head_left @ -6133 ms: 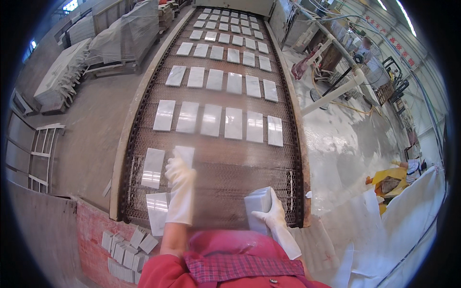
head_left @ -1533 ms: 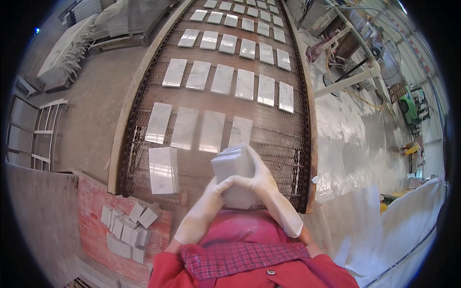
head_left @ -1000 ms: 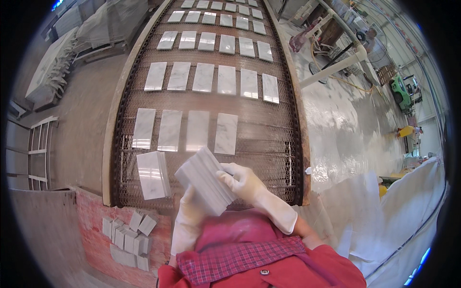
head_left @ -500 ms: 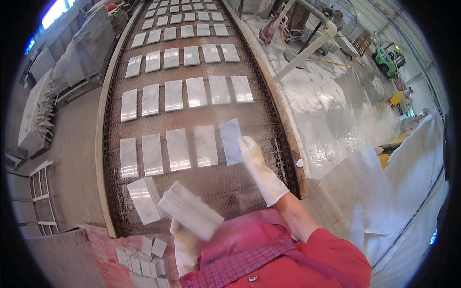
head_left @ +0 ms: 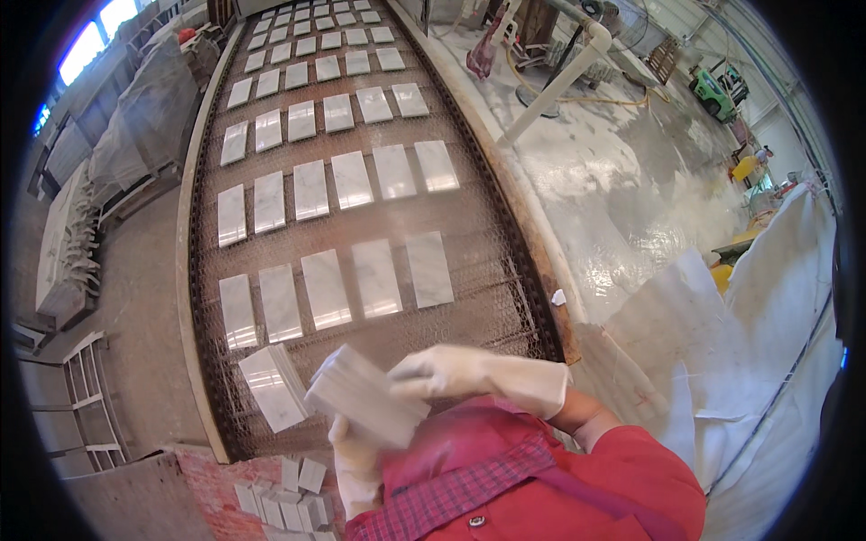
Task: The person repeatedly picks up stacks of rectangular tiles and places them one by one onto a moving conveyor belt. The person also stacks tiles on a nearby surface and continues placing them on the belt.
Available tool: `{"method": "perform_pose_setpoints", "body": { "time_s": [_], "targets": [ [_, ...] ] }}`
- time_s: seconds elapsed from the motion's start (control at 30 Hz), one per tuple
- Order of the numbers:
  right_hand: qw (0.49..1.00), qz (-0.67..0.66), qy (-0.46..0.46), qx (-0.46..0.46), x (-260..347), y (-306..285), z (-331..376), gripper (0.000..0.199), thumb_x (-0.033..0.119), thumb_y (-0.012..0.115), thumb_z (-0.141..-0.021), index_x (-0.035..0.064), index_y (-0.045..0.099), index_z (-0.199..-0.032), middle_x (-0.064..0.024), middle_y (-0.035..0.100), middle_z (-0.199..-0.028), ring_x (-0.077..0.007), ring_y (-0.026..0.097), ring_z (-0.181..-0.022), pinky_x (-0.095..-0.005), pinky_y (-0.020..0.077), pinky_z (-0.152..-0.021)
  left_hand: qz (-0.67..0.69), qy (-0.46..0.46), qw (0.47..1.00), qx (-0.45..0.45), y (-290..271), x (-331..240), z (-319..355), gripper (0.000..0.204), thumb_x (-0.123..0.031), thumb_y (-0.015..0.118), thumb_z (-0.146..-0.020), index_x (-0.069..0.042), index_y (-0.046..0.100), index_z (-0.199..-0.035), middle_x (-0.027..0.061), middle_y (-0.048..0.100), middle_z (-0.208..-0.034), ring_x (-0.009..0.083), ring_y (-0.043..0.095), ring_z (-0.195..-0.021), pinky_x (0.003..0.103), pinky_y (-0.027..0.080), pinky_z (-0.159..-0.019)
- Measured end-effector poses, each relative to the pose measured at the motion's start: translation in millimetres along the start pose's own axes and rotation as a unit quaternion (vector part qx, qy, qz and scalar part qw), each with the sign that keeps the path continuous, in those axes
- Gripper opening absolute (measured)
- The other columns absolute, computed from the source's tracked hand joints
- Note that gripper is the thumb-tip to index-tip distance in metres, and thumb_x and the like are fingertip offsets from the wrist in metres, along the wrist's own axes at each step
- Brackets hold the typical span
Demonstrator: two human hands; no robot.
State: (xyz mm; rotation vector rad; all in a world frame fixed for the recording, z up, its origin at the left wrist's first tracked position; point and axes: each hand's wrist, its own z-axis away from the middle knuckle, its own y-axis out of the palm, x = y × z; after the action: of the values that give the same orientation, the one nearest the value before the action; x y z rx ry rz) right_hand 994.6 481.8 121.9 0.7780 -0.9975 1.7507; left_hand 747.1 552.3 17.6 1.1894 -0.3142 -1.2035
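My gloved left hand is closed under a tilted stack of white, grey-veined marble tiles, held against my red apron. From the right, my gloved right hand reaches over to that stack, its fingers bent together at the edge of the upper tiles; the fingertips are partly hidden. Ahead, a laid marble tile ends the nearest row on the wet mesh conveyor belt. Another leaning stack of tiles rests on the belt's near left corner.
More tile rows, including a tile, run up the belt between its raised side rails. Small stone pieces lie on a red surface below left. A metal frame stands at left; white sheeting and a green forklift are at right.
My right hand has let go of the last tile in the nearest row and come back to the held stack. That tile now lies flat on the belt.
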Motion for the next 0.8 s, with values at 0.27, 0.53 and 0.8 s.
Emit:
{"method": "perform_pose_setpoints", "body": {
  "time_s": [0.27, 0.53, 0.8],
  "targets": [
    [0.962, -0.234, 0.108, -0.096, 2.3, 26.8, 12.8, 0.057, 0.05, 0.07, -0.095, 0.0008, 0.068, -0.123, -0.0146, 0.074, -0.113, -0.0186, 0.069, -0.106, -0.0334, 0.052, -0.092, -0.021, -0.058, 0.998, 0.015, 13.6, 4.6, -6.8, 0.093, -0.052, 0.07, -0.084, -0.002, 0.037, -0.155, 0.0166, 0.048, -0.151, 0.0345, 0.048, -0.137, 0.05, 0.035, -0.119],
    [0.95, -0.279, 0.067, -0.124, -11.4, 27.9, 15.0, 0.052, 0.048, 0.072, -0.095, 0.0009, 0.07, -0.117, -0.0113, 0.074, -0.104, -0.0149, 0.067, -0.097, -0.0312, 0.0521, -0.087, 0.004, -0.045, 0.997, 0.056, 17.0, 2.5, -1.0, 0.094, -0.052, 0.075, -0.081, -0.006, 0.039, -0.154, 0.0163, 0.049, -0.152, 0.0371, 0.051, -0.135, 0.053, 0.037, -0.119],
    [0.951, -0.153, 0.033, -0.266, -6.1, 47.8, 17.4, 0.046, 0.048, 0.067, -0.098, 0.0032, 0.071, -0.109, -0.0146, 0.074, -0.096, -0.0236, 0.071, -0.089, -0.0347, 0.0536, -0.082, 0.007, -0.047, 0.999, -0.008, 21.5, 10.8, -10.1, 0.09, -0.047, 0.077, -0.08, -0.007, 0.043, -0.153, 0.0157, 0.052, -0.15, 0.0384, 0.05, -0.136, 0.055, 0.038, -0.118]
  ]
}}
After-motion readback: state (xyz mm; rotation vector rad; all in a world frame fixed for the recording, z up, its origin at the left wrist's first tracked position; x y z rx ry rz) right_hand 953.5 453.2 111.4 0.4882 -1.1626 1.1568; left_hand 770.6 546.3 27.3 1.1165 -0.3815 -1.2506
